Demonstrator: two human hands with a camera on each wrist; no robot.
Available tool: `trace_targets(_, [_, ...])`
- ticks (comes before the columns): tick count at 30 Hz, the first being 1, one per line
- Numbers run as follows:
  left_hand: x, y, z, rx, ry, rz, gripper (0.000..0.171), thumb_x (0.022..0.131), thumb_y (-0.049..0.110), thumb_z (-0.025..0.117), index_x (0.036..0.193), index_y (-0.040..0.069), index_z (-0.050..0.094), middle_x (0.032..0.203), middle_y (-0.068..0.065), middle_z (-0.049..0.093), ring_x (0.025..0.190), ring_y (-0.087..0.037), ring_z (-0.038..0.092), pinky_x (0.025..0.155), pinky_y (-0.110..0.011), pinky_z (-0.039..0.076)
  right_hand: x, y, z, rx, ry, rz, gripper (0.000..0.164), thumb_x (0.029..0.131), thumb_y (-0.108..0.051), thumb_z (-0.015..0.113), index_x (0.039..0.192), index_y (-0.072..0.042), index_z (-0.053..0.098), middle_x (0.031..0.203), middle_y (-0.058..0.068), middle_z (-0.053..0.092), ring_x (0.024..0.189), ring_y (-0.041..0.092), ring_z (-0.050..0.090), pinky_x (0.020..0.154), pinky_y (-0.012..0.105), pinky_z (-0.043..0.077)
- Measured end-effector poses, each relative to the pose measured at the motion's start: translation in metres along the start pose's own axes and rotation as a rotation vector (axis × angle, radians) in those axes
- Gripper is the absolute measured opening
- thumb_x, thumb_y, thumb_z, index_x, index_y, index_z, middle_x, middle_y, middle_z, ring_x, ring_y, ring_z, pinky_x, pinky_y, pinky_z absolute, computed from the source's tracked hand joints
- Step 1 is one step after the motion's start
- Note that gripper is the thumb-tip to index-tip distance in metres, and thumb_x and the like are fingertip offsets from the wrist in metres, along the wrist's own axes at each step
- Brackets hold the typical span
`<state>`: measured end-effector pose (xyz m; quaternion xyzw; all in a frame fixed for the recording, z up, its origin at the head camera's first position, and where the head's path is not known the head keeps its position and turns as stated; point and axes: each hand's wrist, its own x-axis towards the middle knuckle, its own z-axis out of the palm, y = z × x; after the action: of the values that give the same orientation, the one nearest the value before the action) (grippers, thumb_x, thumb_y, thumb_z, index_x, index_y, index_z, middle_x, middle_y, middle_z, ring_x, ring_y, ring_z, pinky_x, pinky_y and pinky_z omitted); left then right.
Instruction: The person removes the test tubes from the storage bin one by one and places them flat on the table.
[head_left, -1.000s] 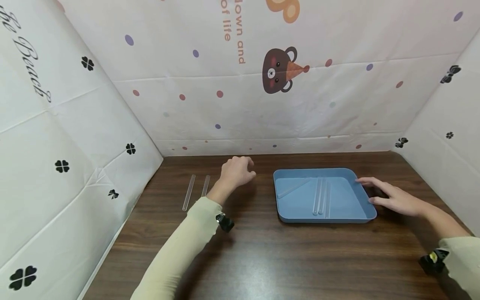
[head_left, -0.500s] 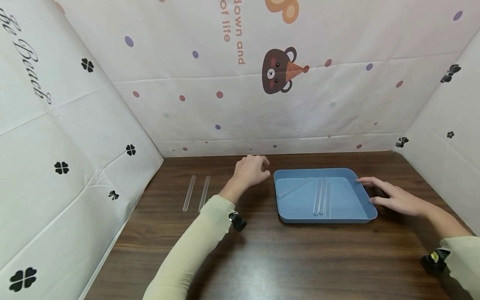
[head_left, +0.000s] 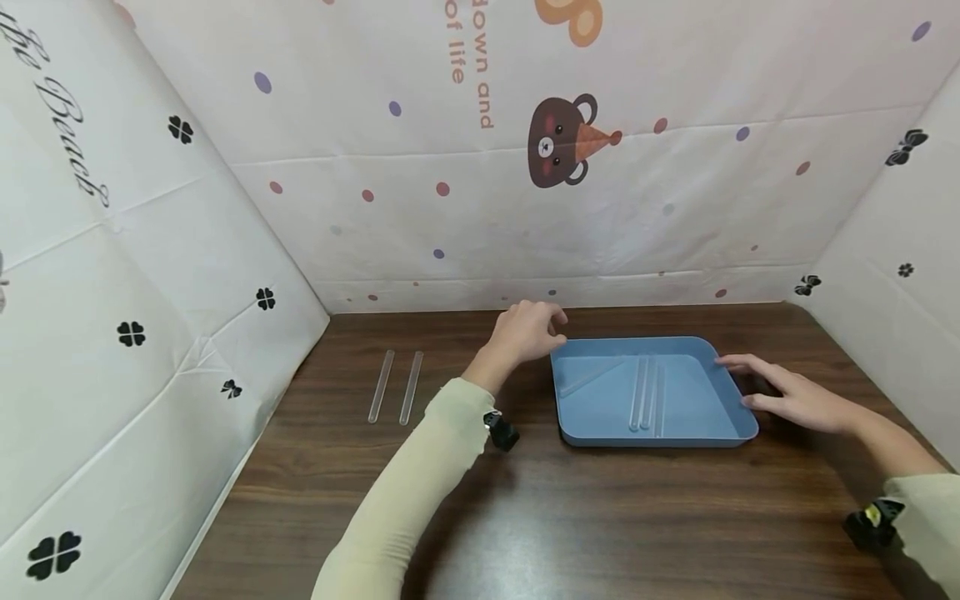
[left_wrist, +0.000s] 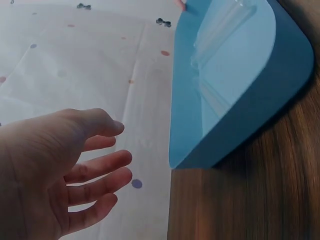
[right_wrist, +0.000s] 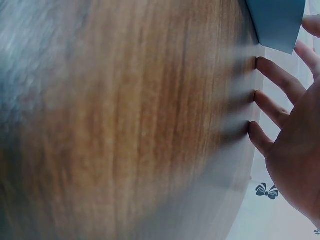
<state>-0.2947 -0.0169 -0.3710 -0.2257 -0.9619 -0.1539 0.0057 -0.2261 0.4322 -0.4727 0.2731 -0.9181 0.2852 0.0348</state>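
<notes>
My left hand (head_left: 527,331) hovers by the far left corner of a blue tray (head_left: 701,408). Its fingers are loosely bent with nothing between them, as the left wrist view shows the hand (left_wrist: 65,165) apart from the tray wall (left_wrist: 245,105). At the tray's right side, my right hand (head_left: 802,402) touches the rim with thumb and forefinger fairly straight; its other fingertips (right_wrist: 260,102) rest on the table. Inside the tray, clear test tubes (head_left: 646,393) lie side by side, and another slanted tube (head_left: 592,377) lies to their left.
Two more clear tubes, one on the left (head_left: 381,387) and one beside it (head_left: 411,388), lie on the dark wooden table (head_left: 600,517). A printed white sheet (head_left: 435,217) walls the back, with similar sheets at both sides.
My left hand has moved right, from the middle of the table to the tray's far left corner, uncovering the second loose tube. The right hand has stayed at the rim.
</notes>
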Motion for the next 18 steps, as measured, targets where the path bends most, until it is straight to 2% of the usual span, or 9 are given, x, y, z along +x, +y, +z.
trace_targets(6, [0.005, 0.011, 0.003, -0.011, -0.023, 0.007, 0.035, 0.109, 0.033, 0.074, 0.143, 0.023, 0.076, 0.123, 0.003, 0.085, 0.106, -0.015, 0.079, 0.082, -0.032, 0.062, -0.001, -0.001, -0.001, 0.004, 0.005, -0.008, 0.062, 0.102, 0.001, 0.073, 0.160, -0.006, 0.053, 0.150, -0.043, 0.047, 0.127, -0.027, 0.047, 0.088, 0.016, 0.051])
trace_targets(13, [0.011, 0.023, 0.009, -0.006, -0.038, 0.041, 0.036, 0.109, 0.032, 0.076, 0.143, 0.023, 0.076, 0.125, 0.004, 0.085, 0.108, -0.014, 0.080, 0.084, -0.030, 0.062, -0.002, -0.002, -0.001, 0.016, 0.007, 0.003, 0.062, 0.101, 0.001, 0.073, 0.159, -0.005, 0.053, 0.148, -0.043, 0.048, 0.127, -0.026, 0.048, 0.091, 0.011, 0.048])
trace_targets(18, [0.013, 0.027, 0.014, -0.010, -0.046, 0.032, 0.036, 0.108, 0.032, 0.077, 0.143, 0.023, 0.077, 0.126, 0.003, 0.085, 0.106, -0.012, 0.079, 0.081, -0.027, 0.059, 0.000, -0.002, 0.001, 0.030, 0.003, -0.007, 0.062, 0.101, 0.003, 0.072, 0.160, -0.004, 0.053, 0.149, -0.042, 0.048, 0.127, -0.026, 0.048, 0.091, 0.010, 0.047])
